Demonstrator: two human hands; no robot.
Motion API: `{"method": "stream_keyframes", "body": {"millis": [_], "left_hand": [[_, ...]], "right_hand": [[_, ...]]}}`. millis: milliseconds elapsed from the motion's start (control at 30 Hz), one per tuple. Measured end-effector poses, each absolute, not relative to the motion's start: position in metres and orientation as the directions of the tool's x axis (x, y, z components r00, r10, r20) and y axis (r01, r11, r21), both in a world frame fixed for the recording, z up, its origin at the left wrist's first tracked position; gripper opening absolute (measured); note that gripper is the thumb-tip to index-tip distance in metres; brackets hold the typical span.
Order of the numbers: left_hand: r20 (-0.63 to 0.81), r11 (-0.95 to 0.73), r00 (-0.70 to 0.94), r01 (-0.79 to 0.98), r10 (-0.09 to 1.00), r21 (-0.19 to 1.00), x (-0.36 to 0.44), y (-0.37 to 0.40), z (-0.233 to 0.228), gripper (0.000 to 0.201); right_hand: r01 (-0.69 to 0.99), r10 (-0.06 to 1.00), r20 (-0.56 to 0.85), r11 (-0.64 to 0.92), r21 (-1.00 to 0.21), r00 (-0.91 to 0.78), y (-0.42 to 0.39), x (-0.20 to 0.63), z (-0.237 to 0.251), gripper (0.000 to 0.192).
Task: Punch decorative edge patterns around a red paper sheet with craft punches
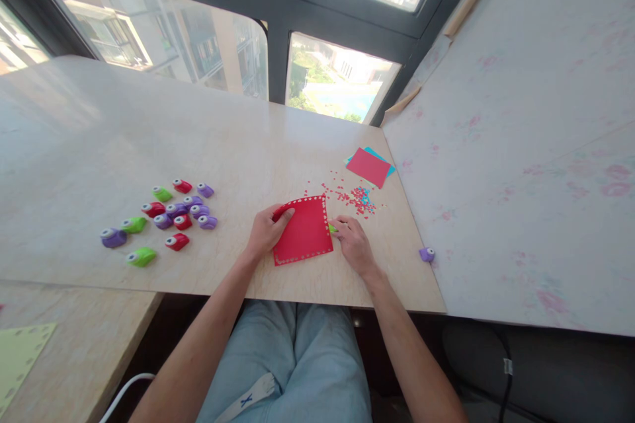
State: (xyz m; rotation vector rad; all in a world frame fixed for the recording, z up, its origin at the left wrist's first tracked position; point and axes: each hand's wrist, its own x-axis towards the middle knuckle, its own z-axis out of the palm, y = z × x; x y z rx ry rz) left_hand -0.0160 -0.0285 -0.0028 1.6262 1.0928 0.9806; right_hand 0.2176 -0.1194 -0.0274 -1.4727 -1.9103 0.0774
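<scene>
A red sheet of paper point(303, 232) is held up a little above the table, with small punched holes along its top, right and bottom edges. My left hand point(268, 230) pinches its left side, thumb on top. At the right edge, my right hand point(353, 241) is closed around a green craft punch point(332, 229), which sits against the paper. Most of the punch is hidden by the fingers. Just beyond the sheet lies a scatter of tiny red and blue paper cut-outs point(358, 198).
Several purple, red and green craft punches point(176, 210) stand at the left. Red and blue sheets point(370, 166) lie stacked at the back right. One purple punch point(426, 254) is by the papered wall point(520, 178). A punched pale green sheet point(22, 360) lies on the lower left surface.
</scene>
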Motion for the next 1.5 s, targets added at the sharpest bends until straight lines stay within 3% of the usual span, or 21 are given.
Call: {"method": "stream_keyframes", "body": {"millis": [467, 1500], "left_hand": [[0.125, -0.206, 0.295, 0.263, 0.947, 0.942, -0.016, -0.029, -0.002, 0.034], [0.114, -0.185, 0.273, 0.252, 0.955, 0.95, -0.016, -0.028, -0.004, 0.035]], "right_hand": [[0.769, 0.897, 0.441, 0.304, -0.562, -0.032, -0.122, 0.218, -0.024, 0.039], [0.733, 0.892, 0.446, 0.351, -0.583, -0.071, -0.13, 0.211, -0.023, 0.039]]}}
